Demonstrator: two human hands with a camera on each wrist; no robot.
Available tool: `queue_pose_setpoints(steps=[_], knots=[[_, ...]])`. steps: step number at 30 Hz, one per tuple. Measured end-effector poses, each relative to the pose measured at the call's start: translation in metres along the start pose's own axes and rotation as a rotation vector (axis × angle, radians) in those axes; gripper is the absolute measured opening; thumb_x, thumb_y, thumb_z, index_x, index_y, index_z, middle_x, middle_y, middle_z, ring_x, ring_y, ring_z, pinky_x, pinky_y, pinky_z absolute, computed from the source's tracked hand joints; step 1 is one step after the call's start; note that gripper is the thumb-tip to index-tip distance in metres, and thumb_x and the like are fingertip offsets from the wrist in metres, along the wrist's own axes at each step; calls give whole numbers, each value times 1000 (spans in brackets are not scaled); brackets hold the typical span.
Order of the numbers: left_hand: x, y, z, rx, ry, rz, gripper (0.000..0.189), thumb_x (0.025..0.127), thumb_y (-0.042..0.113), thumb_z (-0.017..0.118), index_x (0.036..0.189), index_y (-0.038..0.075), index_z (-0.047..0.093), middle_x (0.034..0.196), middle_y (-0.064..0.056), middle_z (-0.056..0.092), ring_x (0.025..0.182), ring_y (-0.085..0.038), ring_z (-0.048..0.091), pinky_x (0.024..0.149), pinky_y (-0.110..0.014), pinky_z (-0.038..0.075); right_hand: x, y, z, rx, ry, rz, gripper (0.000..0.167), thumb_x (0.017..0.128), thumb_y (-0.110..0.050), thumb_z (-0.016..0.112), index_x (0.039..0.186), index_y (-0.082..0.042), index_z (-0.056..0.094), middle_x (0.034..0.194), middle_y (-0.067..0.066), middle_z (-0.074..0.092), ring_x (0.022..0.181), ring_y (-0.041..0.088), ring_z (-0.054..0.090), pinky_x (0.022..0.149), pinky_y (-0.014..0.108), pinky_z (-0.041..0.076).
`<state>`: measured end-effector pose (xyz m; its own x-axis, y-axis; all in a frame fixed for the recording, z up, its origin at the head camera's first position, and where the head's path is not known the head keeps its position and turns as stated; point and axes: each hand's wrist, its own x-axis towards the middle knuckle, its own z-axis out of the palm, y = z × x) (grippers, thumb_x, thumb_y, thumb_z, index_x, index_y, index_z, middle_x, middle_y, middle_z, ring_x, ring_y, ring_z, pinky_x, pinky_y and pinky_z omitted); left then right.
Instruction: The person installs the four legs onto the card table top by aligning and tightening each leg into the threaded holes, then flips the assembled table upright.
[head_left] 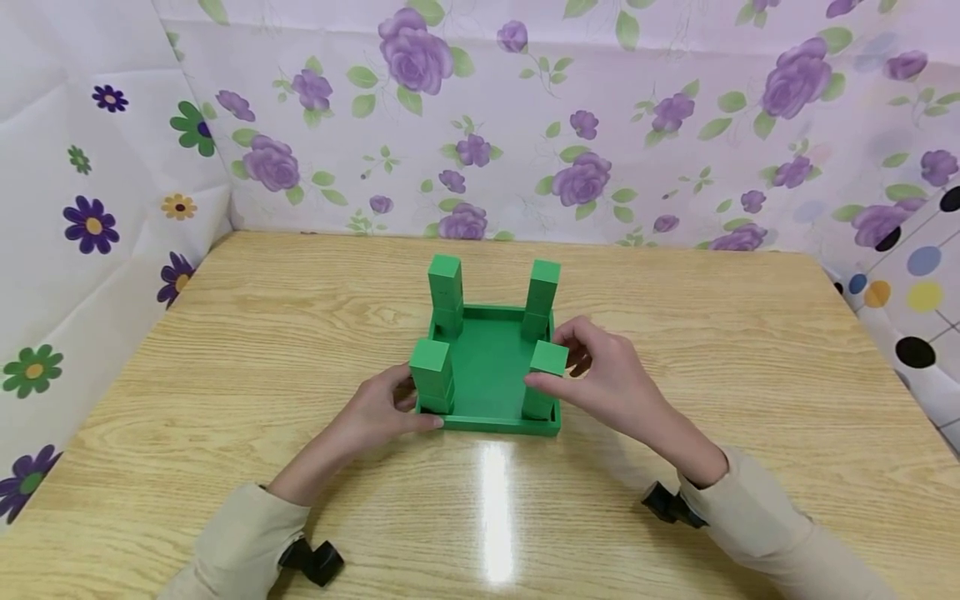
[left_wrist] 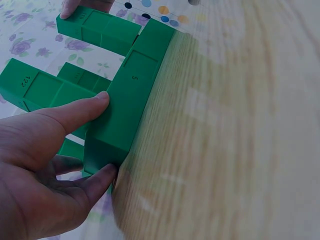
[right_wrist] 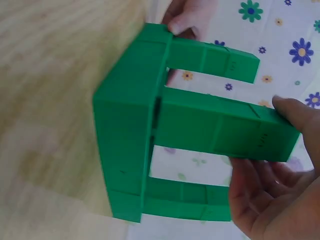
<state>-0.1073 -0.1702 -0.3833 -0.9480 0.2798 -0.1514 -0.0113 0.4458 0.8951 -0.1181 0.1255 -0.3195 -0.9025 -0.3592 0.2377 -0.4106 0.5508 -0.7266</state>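
A square green tray (head_left: 491, 371) with low walls stands on the table, and a green post of stacked blocks rises at each corner. My left hand (head_left: 381, 410) grips the tray's near left corner, thumb on the front wall and fingers round the side, next to the front left post (head_left: 432, 379). With thumb and fingers my right hand (head_left: 611, 375) holds the upper part of the front right post (right_wrist: 225, 122). In the right wrist view, a dark gap shows where this post meets the tray wall. The back left post (head_left: 446, 287) and back right post (head_left: 543, 292) stand upright, untouched.
The tray sits mid-table on a light wooden tabletop (head_left: 300, 308). A floral cloth (head_left: 480, 117) hangs behind the table's far edge, with patterned sheets at both sides. Black wrist devices (head_left: 313, 561) are worn at both beige sleeves (head_left: 240, 542).
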Motion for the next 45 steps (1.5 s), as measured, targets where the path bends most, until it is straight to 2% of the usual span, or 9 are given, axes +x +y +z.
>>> queue_pose_setpoints(steps=[4,8,15,20,24,29,36,41,45], knots=[[1,0,1,2,-1,-7,74,76,13,84,139,0,48,132,-17,55,123,-34,51,102,-45,44,0,4,-4,-30,-120,4,53,76,-27,85,118,-6,60,104,4,64,87,22,60,75,39,55],[1,0,1,7,1,-11,74,76,13,84,139,0,48,132,-16,55,122,-34,52,102,-45,44,1,14,-9,17,-236,10,66,79,-25,82,135,-7,52,125,8,59,97,26,59,82,45,54],[1,1,1,13,5,-12,73,76,14,84,138,1,49,130,-15,56,122,-32,52,102,-45,44,8,30,-22,261,-396,-10,66,85,-14,76,142,-4,45,144,9,45,111,25,58,96,55,45],[1,1,1,16,4,-16,73,75,15,84,138,1,49,130,-14,56,122,-32,52,102,-45,44,14,38,-29,459,-480,-67,59,89,-3,69,143,-5,45,143,10,48,125,24,50,104,46,42],[1,0,1,18,6,-19,73,75,15,84,138,1,49,131,-14,56,122,-32,52,102,-45,44,18,42,-32,570,-505,-92,55,92,1,63,143,-5,45,142,9,49,133,23,42,107,36,39],[1,0,1,16,4,-17,74,76,15,84,139,1,48,131,-15,56,122,-33,52,102,-45,44,22,43,-33,646,-527,-119,54,92,6,59,143,-2,44,143,9,49,136,25,38,110,37,36],[0,0,0,27,10,-14,73,76,15,84,138,0,49,129,-15,57,122,-33,52,102,-45,44,26,43,-31,672,-551,-179,54,90,10,59,140,-7,50,139,10,52,132,26,42,109,38,36],[0,-1,0,29,15,-8,72,76,15,84,137,0,50,129,-15,57,121,-32,53,102,-45,44,28,45,-29,681,-557,-228,50,92,5,60,140,-3,49,136,10,55,128,25,47,107,35,39],[0,-1,0,24,15,-6,72,75,15,84,137,1,50,128,-14,57,121,-32,53,102,-45,44,29,42,-29,669,-550,-217,49,92,4,62,139,-2,50,132,11,57,126,26,50,106,35,40]])
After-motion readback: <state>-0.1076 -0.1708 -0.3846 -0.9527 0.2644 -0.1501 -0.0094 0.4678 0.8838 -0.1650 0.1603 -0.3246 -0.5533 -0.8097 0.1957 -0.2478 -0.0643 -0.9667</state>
